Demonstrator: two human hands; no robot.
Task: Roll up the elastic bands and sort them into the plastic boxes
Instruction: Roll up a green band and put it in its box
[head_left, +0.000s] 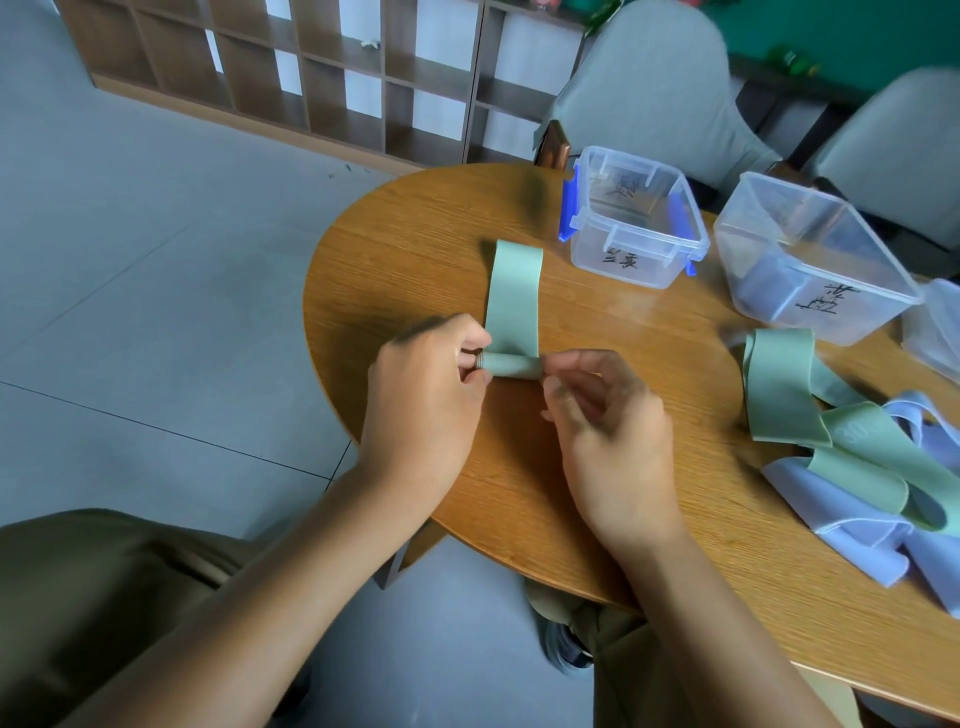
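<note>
A green elastic band (515, 296) lies flat on the round wooden table (415, 249), its near end rolled into a small tube. My left hand (426, 395) pinches the tube's left end. My right hand (602, 415) pinches its right end with curled fingers. Behind stand two clear plastic boxes with handwritten labels: one with blue clips (635, 218) and a larger one (810, 260) to its right. A pile of loose green bands (779, 389) and light blue bands (852, 545) lies at the right.
A third clear box (935, 327) shows partly at the right edge. Two grey chairs (660, 88) stand behind the table, a wooden shelf unit (322, 78) beyond. The table's curved edge runs close to my left arm, above a grey tiled floor.
</note>
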